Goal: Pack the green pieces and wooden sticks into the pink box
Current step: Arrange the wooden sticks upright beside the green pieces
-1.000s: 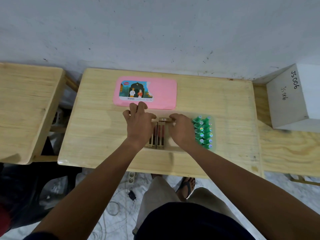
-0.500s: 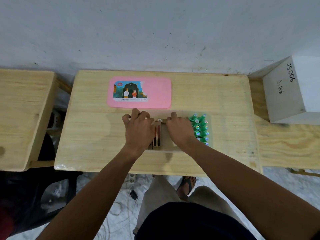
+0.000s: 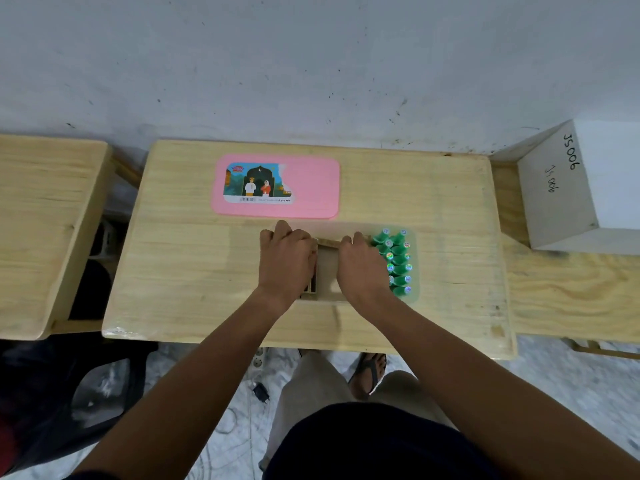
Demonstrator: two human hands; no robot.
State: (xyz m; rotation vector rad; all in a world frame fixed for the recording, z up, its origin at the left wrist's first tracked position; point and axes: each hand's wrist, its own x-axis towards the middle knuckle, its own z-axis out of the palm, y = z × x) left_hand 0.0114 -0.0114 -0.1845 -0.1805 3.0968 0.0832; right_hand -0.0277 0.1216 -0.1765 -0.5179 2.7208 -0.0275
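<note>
The pink box [image 3: 311,188] lies shut and flat at the back of the wooden table [image 3: 194,271], with a picture label on its left half. Nearer to me, several green pieces [image 3: 398,261] stand in two rows in a pale tray. My left hand [image 3: 287,261] lies palm down over a bundle of wooden sticks [image 3: 310,289], of which only the near ends show. My right hand [image 3: 360,268] rests just left of the green pieces. One wooden stick [image 3: 327,242] lies crosswise between my two hands, with the fingertips of both at its ends.
A white box [image 3: 581,188] with handwritten marks stands on the bench at the right. Another wooden table [image 3: 41,220] stands to the left across a gap. The grey wall runs right behind the table. My legs and a sandalled foot are below the front edge.
My hands have spread slightly apart. The dark sticks seen between them earlier are now mostly under my left hand, and a pale bare patch shows between the hands.
</note>
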